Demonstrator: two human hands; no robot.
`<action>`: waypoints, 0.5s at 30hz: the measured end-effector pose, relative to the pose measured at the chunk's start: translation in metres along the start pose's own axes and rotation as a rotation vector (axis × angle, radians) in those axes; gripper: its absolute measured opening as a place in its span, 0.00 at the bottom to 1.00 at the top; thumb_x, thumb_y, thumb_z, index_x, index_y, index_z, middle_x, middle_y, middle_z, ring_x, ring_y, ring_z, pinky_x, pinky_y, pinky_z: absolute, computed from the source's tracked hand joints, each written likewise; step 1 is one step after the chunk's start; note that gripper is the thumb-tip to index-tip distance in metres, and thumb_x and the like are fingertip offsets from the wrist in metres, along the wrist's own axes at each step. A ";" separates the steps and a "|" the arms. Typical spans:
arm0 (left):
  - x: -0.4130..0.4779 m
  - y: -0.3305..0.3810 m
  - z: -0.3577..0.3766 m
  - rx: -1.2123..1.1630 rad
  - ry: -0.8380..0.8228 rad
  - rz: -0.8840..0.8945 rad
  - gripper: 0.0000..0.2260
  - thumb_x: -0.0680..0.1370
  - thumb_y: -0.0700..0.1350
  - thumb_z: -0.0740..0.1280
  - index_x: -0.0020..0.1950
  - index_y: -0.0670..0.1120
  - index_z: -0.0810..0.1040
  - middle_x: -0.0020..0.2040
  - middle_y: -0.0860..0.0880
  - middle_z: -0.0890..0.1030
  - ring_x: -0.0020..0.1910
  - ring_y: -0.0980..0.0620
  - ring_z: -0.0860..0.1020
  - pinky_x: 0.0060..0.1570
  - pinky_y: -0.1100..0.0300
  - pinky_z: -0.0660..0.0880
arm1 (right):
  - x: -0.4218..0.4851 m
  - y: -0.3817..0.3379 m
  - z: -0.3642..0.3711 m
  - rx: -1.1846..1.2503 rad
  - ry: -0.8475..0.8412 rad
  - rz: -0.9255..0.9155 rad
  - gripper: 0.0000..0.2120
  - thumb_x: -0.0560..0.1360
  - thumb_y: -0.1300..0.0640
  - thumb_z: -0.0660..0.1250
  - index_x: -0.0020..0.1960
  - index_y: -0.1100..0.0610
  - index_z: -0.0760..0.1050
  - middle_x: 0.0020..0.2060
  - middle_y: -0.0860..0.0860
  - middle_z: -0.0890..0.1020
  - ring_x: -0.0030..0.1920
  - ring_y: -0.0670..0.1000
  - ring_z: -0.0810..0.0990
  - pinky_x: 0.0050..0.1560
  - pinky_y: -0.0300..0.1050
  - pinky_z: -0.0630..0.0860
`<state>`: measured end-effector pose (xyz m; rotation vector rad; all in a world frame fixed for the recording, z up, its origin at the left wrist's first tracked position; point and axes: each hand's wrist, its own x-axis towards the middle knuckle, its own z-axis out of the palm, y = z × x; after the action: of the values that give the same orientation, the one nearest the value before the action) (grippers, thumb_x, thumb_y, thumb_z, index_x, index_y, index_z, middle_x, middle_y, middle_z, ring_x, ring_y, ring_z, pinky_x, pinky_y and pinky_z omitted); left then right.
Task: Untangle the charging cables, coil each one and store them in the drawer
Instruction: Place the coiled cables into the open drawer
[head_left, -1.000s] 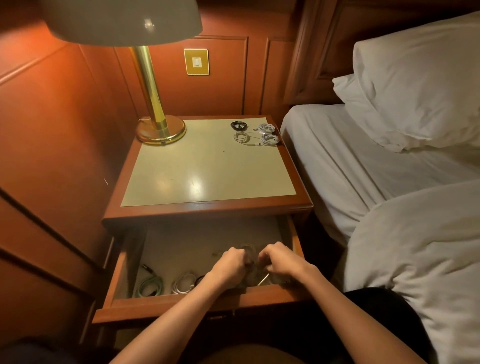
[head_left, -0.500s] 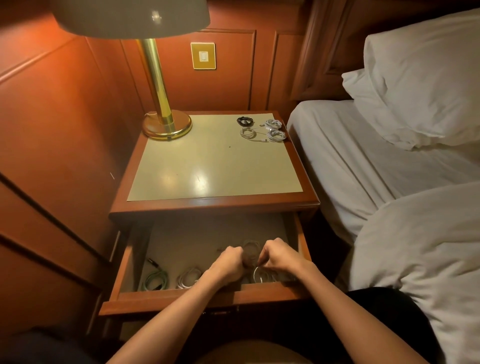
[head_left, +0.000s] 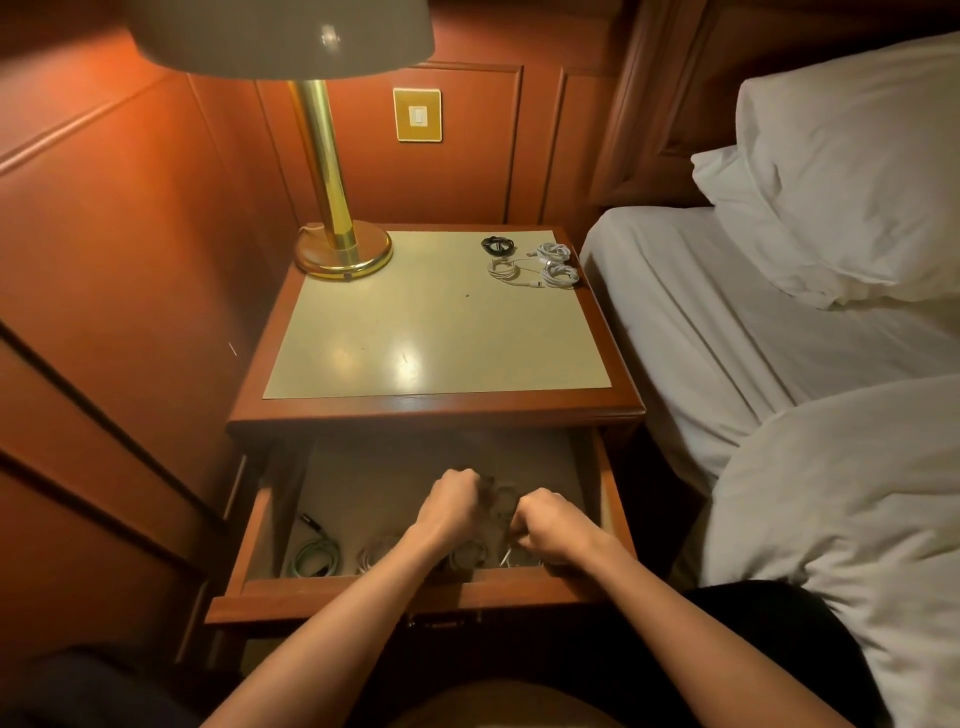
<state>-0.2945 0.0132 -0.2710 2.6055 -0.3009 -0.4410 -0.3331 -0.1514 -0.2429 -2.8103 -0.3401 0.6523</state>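
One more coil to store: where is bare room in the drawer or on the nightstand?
Free: drawer floor behind the left hand and right hand; nightstand top in front of lamp base and coils. Crowded: drawer front, with green cable and the cable both hands grip.

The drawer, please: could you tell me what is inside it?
A green coil front left, a pale coil beside it, and the left hand and right hand gripping a blurred cable. Whatever lies beneath them is hidden.
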 end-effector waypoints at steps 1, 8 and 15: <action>0.000 0.003 0.002 -0.026 -0.005 0.006 0.07 0.73 0.42 0.63 0.42 0.47 0.81 0.40 0.48 0.83 0.39 0.46 0.81 0.38 0.51 0.80 | -0.001 -0.001 0.001 -0.009 0.000 -0.001 0.12 0.76 0.62 0.66 0.54 0.53 0.85 0.51 0.52 0.86 0.52 0.54 0.84 0.55 0.46 0.79; 0.009 0.005 0.005 -0.100 -0.003 0.007 0.11 0.74 0.41 0.66 0.53 0.49 0.85 0.50 0.48 0.85 0.49 0.48 0.82 0.47 0.56 0.80 | -0.002 0.004 -0.004 0.031 -0.002 -0.001 0.09 0.78 0.53 0.68 0.52 0.53 0.86 0.47 0.52 0.87 0.49 0.53 0.84 0.52 0.48 0.80; 0.011 0.004 -0.006 -0.041 -0.044 0.002 0.11 0.74 0.41 0.66 0.53 0.49 0.83 0.50 0.47 0.85 0.49 0.47 0.82 0.49 0.53 0.80 | -0.005 0.010 -0.013 0.216 0.140 0.006 0.11 0.78 0.51 0.70 0.57 0.54 0.84 0.52 0.48 0.84 0.50 0.43 0.81 0.58 0.43 0.78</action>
<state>-0.2830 0.0096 -0.2671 2.5584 -0.3063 -0.4992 -0.3298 -0.1643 -0.2320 -2.6331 -0.2205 0.4592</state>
